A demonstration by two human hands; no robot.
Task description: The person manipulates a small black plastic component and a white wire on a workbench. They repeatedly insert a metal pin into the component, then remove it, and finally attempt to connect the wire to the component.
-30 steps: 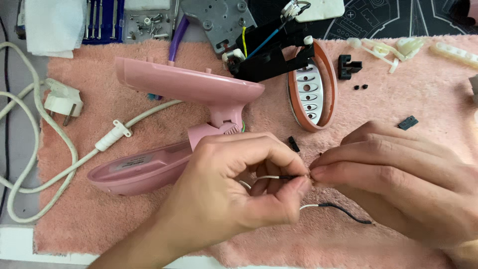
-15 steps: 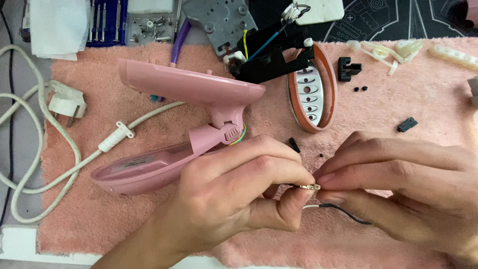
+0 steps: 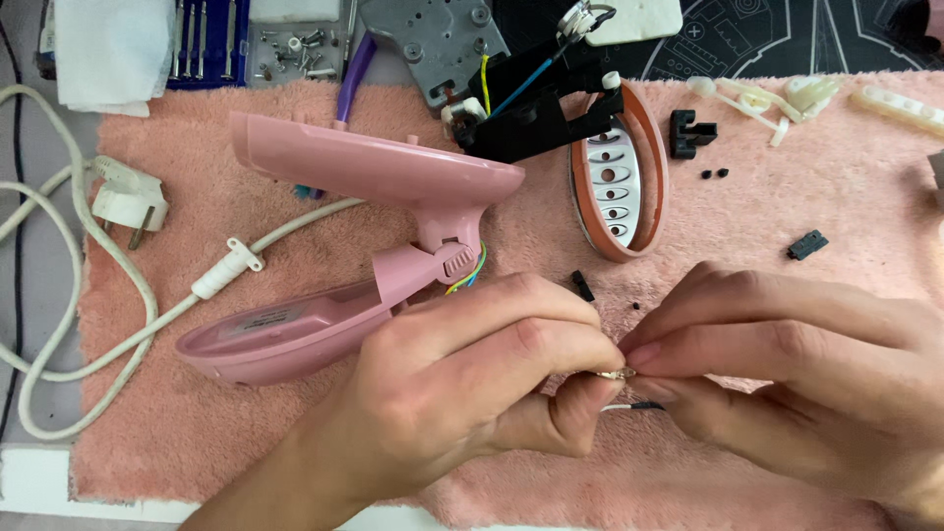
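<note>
A fuzzy pink terry towel (image 3: 806,295) covers the workbench, its pile matted under scattered parts. Across its centre, from ten o'clock down to eight o'clock, lies a glossy pink moulded-plastic appliance housing (image 3: 374,177), split open, with a curved handle shell (image 3: 285,334) below it and coloured leads showing at the hinge. A white rubbery power cord (image 3: 59,364) with a round-pin plug (image 3: 128,202) loops at nine o'clock. At one o'clock sits an oval orange-rimmed soleplate with slotted grey metal face (image 3: 619,182), overlapped at its top by a black plastic bracket (image 3: 536,123).

At six o'clock, the left hand (image 3: 462,393) and right hand (image 3: 806,369) meet fingertip to fingertip. Between them sits a small brass-coloured metal terminal (image 3: 618,375), pinched by the left thumb and forefinger from its nine o'clock side and by the right thumb and forefinger from three o'clock; both grips are closed on it. A thin wire with white and black sleeving (image 3: 634,405) trails just below, at the terminal's five o'clock.

Compared with half a second earlier, the hands remain pressed together in nearly the same spot, the terminal staying between the fingertips.
</note>
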